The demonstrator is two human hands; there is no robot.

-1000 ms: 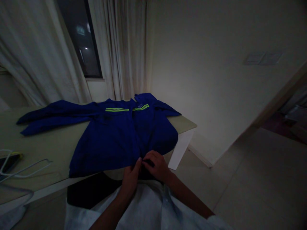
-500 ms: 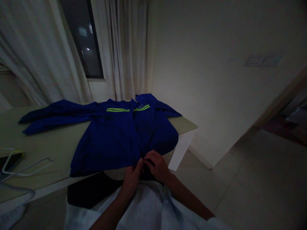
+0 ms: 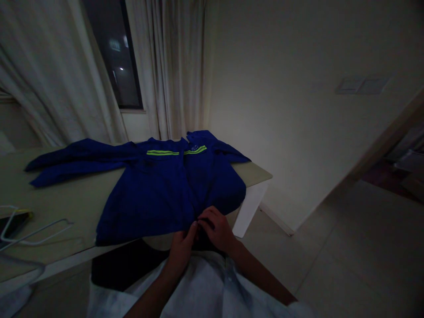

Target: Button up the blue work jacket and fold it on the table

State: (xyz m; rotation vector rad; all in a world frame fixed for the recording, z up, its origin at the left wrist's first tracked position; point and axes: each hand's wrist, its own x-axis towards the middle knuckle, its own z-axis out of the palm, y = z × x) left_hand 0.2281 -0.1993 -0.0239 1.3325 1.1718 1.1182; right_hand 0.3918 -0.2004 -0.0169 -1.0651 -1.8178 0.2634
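A dark blue long-sleeved jacket (image 3: 155, 190) with bright yellow-green chest stripes lies spread on the table, its collar toward the wall and its hem at the near edge. At the bottom of the front opening, my left hand (image 3: 183, 242) pinches the hem between thumb and fingers. My right hand (image 3: 217, 227) is closed on the same spot, fingers bent and touching the left thumb. The small part of the jacket between my fingertips is too dark to make out. One sleeve stretches far left; the other hangs toward the table's right corner.
The pale table (image 3: 66, 205) ends just right of the jacket, above a white leg (image 3: 250, 210). White wire hangers (image 3: 36, 240) lie at left, by a dark flat object with a yellow edge (image 3: 15, 225). Curtains (image 3: 175, 66) and a wall stand behind. A black seat (image 3: 127, 265) is below.
Almost nothing differs; both hands stay at the jacket's hem, with only a tiny shift of the fingers and of the view.
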